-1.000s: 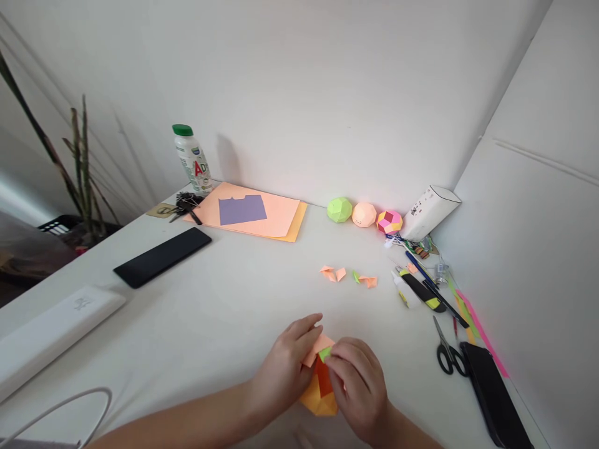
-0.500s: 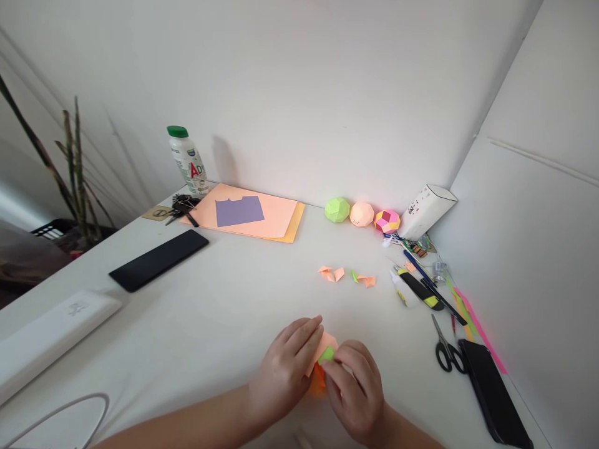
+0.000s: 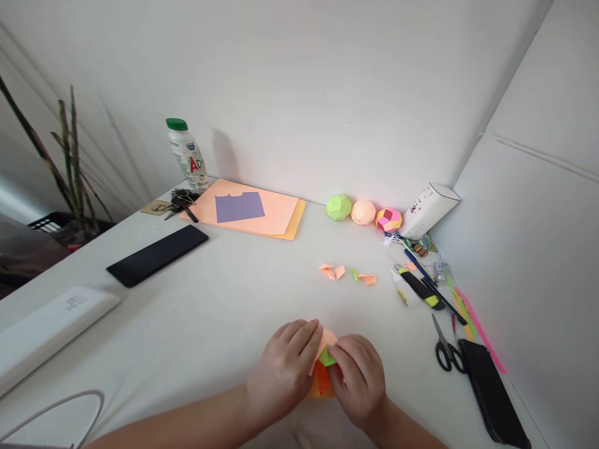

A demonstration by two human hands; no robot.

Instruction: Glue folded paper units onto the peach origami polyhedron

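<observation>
While the left grip (image 3: 283, 365) closes round a peach-and-orange paper model (image 3: 322, 383), low in the middle over the white tabletop (image 3: 210, 337), the right grip (image 3: 358, 380) pinches its green flap (image 3: 327, 356); both sets of fingers hide much of the model. Scissors (image 3: 444, 345) and a black phone (image 3: 493, 393) lie to the right. Just beyond the hands are folded peach pieces (image 3: 339, 272), with a utility knife (image 3: 418, 287) farther right. By the wall, a green paper ball (image 3: 339, 207), a peach one and a multicoloured one sit in a row. Left of them, peach sheets (image 3: 283, 215) carry a purple sheet (image 3: 240, 207), and behind stands a green-capped bottle (image 3: 189, 156), capped and opaque, contents hidden; at far left, stalks (image 3: 75, 156) partly block a black basket (image 3: 47, 221), its contents unclear
</observation>
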